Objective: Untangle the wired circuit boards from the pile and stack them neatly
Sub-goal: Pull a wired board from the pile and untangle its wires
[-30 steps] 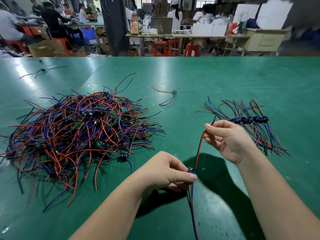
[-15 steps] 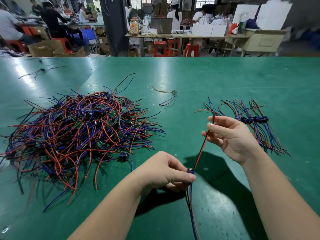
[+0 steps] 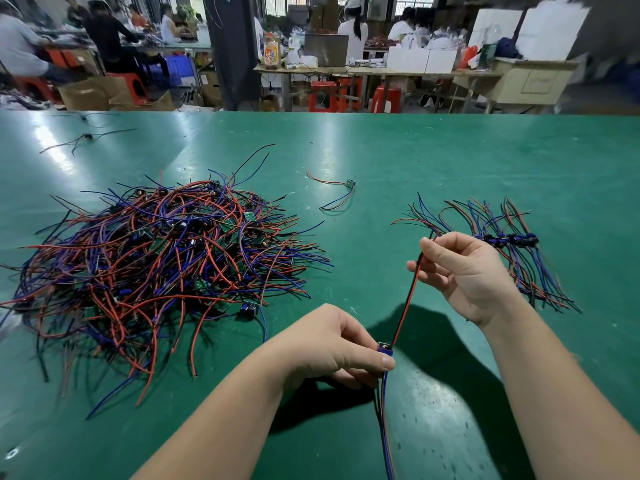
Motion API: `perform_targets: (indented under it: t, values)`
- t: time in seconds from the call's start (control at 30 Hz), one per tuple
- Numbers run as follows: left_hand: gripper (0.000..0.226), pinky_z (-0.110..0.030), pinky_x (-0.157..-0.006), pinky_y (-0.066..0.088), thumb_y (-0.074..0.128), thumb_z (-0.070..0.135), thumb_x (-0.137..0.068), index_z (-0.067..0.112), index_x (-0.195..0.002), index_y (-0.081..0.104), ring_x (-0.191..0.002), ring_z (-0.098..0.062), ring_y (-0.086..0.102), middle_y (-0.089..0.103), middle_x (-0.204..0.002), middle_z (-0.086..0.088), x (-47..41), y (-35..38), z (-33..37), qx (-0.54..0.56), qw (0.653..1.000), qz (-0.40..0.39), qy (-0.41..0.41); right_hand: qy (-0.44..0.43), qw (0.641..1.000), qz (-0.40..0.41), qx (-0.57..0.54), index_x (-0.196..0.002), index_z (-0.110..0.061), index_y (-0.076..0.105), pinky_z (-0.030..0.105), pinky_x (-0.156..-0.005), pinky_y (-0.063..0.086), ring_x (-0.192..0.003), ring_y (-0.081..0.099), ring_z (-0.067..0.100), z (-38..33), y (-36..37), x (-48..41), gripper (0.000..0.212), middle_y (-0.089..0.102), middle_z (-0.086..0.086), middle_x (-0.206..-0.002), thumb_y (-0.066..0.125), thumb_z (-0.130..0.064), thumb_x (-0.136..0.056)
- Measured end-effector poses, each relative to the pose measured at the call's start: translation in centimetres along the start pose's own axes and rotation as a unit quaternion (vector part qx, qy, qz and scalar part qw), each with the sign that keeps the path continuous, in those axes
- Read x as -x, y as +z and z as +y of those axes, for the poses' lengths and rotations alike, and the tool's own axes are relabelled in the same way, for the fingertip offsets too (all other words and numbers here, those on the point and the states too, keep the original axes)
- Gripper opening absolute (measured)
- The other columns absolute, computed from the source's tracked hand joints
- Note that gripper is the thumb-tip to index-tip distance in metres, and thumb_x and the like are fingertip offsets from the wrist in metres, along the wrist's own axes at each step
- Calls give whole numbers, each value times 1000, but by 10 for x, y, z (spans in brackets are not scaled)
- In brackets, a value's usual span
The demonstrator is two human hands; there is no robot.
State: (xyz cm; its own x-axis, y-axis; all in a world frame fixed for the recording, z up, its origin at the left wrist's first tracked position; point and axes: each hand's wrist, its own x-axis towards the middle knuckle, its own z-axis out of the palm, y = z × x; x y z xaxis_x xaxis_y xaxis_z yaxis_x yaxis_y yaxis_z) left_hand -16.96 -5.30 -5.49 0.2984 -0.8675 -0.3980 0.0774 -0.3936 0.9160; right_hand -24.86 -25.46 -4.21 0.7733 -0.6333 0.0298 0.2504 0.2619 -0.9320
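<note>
A big tangled pile of small green circuit boards with red, blue and black wires lies on the left of the green table. To the right lies a neat row of stacked boards with their wires fanned out. My left hand pinches one small board near the front; blue and dark wires hang down from it. Its red and black wire pair runs up to my right hand, which pinches the wires near their far end, in front of the stack.
One loose wired board lies alone behind the middle of the table. Stray dark wires lie at the far left. Beyond the table's far edge are people, stools, boxes and other benches.
My right hand has slid up and to the right along the red and black wires, pulling them straighter. The left hand has kept the board in place.
</note>
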Motion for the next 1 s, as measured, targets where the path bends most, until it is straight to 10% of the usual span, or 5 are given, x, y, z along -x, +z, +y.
perform_targets:
  t: [0.4, 1.0]
  values:
    - [12, -25, -65, 57, 79, 13, -75, 12, -68, 70, -59, -15, 65, 69, -67, -8, -5, 2, -1, 45, 997, 61, 12, 31, 998, -14, -49, -65, -15, 77, 17, -52, 55, -62, 71, 18, -7, -1, 0, 10, 70, -2, -65, 68, -11, -64]
    - [14, -28, -59, 58, 75, 3, -76, 10, -69, 66, -54, -18, 63, 66, -61, -7, -14, -2, -1, 99, 983, 148, 35, -70, 995, 54, -55, -66, -13, 43, 23, -48, 54, -56, 70, 23, -1, 6, -2, 24, 65, 5, -56, 64, -7, -77]
